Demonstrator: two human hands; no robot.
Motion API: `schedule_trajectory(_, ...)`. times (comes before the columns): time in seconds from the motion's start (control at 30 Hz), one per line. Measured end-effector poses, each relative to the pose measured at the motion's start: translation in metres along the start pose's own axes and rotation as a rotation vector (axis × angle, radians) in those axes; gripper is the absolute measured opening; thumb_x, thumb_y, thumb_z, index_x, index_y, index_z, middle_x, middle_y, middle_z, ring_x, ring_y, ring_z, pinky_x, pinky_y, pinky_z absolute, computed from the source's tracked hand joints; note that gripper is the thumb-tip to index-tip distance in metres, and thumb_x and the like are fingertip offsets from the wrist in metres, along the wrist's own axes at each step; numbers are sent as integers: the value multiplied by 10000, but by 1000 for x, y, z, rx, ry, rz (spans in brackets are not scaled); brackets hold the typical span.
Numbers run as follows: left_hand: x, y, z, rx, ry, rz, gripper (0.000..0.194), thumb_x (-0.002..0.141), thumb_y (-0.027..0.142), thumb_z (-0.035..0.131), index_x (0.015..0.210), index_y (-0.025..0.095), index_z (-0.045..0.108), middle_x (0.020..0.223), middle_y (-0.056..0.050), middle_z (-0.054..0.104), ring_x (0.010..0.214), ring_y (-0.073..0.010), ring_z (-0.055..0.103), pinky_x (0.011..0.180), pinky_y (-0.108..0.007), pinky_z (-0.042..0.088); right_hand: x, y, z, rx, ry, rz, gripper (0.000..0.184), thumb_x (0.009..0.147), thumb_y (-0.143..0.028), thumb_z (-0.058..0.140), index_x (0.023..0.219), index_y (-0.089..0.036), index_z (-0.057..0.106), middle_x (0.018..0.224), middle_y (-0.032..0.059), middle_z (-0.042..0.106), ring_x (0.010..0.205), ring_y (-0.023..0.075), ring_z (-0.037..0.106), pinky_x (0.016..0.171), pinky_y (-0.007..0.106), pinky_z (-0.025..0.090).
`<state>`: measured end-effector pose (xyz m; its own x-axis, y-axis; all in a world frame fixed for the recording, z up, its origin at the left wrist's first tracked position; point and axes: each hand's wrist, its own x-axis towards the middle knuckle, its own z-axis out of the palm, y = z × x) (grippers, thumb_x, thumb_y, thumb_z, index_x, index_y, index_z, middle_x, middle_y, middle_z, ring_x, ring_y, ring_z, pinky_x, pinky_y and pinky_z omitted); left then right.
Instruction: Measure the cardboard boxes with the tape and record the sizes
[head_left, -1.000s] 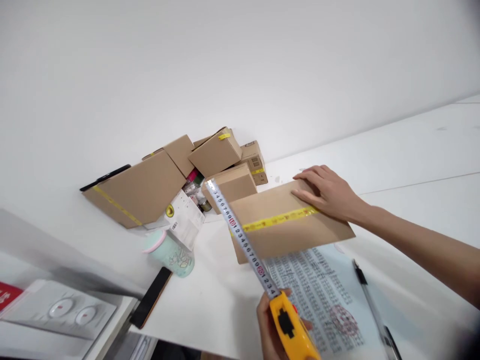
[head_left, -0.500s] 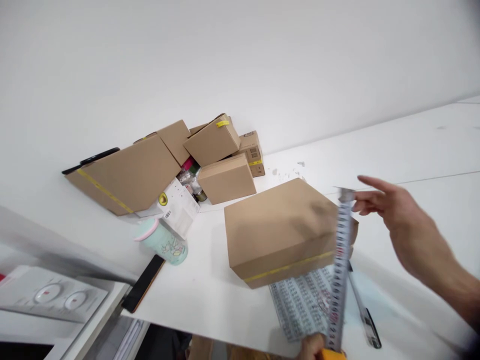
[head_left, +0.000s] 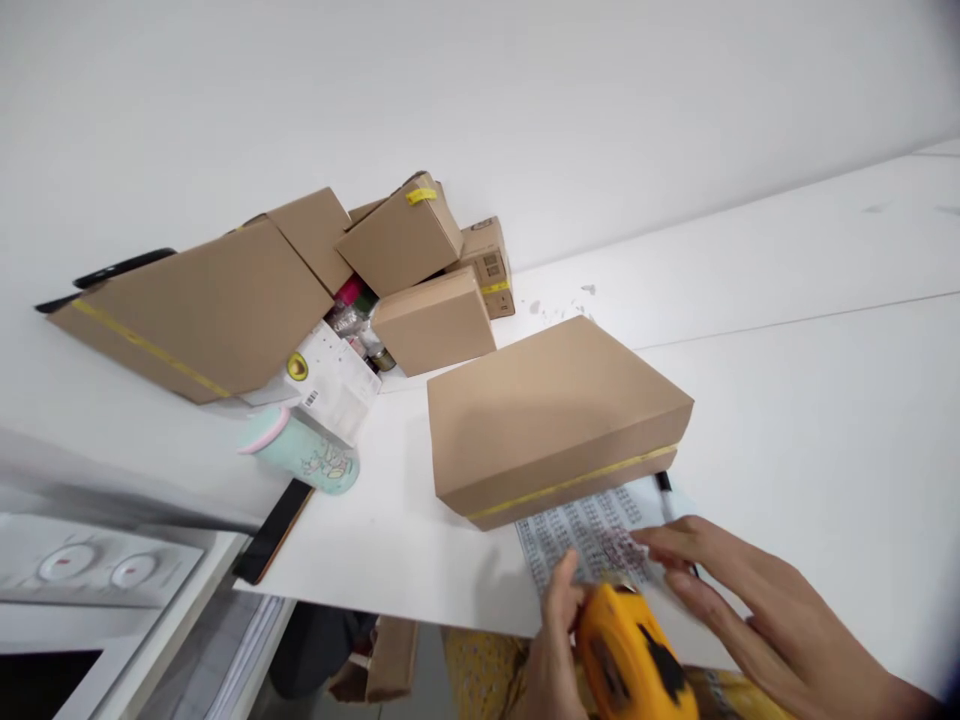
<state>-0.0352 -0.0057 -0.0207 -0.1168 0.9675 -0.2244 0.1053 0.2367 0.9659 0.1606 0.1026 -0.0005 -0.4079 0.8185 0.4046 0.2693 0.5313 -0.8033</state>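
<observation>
A flat cardboard box (head_left: 555, 410) lies on the white table (head_left: 810, 400), a yellow tape strip running along its near side. In front of it is a printed sheet (head_left: 592, 530), and a black pen (head_left: 664, 483) pokes out beside the box. At the bottom edge, my left hand (head_left: 555, 650) is closed around a yellow tape measure (head_left: 630, 660) whose blade is wound in. My right hand (head_left: 750, 610) lies over the sheet with its fingers stretched toward the front of the tape measure; it holds nothing that I can see.
Several cardboard boxes (head_left: 405, 240) are piled against the wall, with a large flat box (head_left: 202, 310) leaning to their left. A white packet (head_left: 330, 385), a mint cup (head_left: 300, 455) on its side and a dark phone (head_left: 274, 530) lie near the table's left edge. A white device (head_left: 82, 570) sits lower left.
The box was turned over, so its yellow strip now faces me. My right hand left the box and came down to the tape measure. The extended blade has gone back into the case.
</observation>
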Motion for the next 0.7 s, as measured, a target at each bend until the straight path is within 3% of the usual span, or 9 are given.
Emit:
schedule_trajectory(0.07,5,1,-3,179,80,125,1095,600,222,874,1543,238,318,1374,-153,596,1232,-337,616,1046,-452,513,-6,15,7,-148,72,36,232,965,-381,531,1153,-386,666,871,56,714,714,253,700,579,393,579)
schedule_trajectory(0.17,21,4,-9,539,199,382,927,684,148,798,1493,263,360,1411,-139,584,1285,-323,586,1082,-483,498,-10,43,9,-442,68,131,301,982,-495,475,1088,-306,684,884,82,707,776,286,709,620,433,564)
schedule_trajectory(0.23,35,6,-13,740,210,526,852,741,121,758,1485,267,369,1382,-119,609,1261,-305,602,1073,-484,511,-11,55,8,-604,26,140,380,978,-556,445,1041,-263,677,874,92,706,814,317,711,671,477,564)
schedule_trajectory(0.37,58,9,-18,1011,168,595,773,840,97,676,1528,230,347,1405,-131,586,1283,-305,570,1066,-493,519,-9,61,6,-711,-60,172,334,998,-465,372,935,-241,612,833,79,717,728,288,714,551,421,547)
schedule_trajectory(0.47,67,9,-15,1128,194,626,621,905,113,619,1491,194,430,1470,-167,524,1343,-336,509,1087,-549,493,-9,61,3,-765,-81,226,299,980,-356,337,970,-231,608,850,89,753,673,284,724,454,389,510)
schedule_trajectory(0.6,64,3,3,1138,368,847,496,914,-9,480,1389,121,538,1486,-192,522,1459,-337,393,1157,-602,406,-14,65,-6,-747,-45,247,358,956,-335,334,1062,-205,650,953,132,790,691,325,747,529,459,566)
schedule_trajectory(0.7,51,-8,22,1050,221,977,424,935,94,523,1357,65,556,1430,-173,599,1479,-300,388,1194,-524,402,-19,62,-20,-542,4,258,335,953,-362,385,1096,-271,674,1016,94,795,755,312,764,610,447,601)
